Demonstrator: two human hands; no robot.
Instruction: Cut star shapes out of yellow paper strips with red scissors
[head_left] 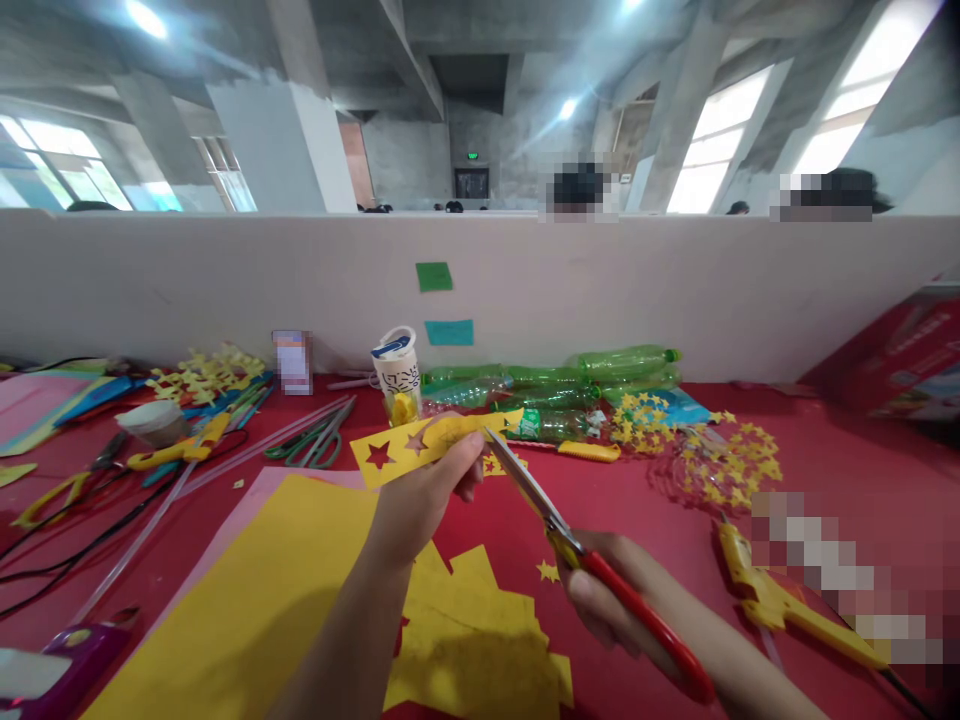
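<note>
My left hand (431,490) pinches a strip of yellow paper (366,443) with star-shaped holes cut through it. In my right hand (611,590) are scissors (529,485) with red handles. Their blade tips meet the paper strip's right end, close to my left thumb. Below my hands lie yellow paper scraps (469,620) in a pile and a large yellow sheet (247,600) over a pink one. A small cut yellow star (548,571) rests on the red table near my right hand.
Green plastic bottles (630,360) line the divider (225,280) at the back, beside a white patterned cup (396,365). Yellow glue guns (795,615) lie right and left, with cords. Green-handled scissors (315,440), star piles (739,465) and a yellow-handled cutter (589,452) lie around.
</note>
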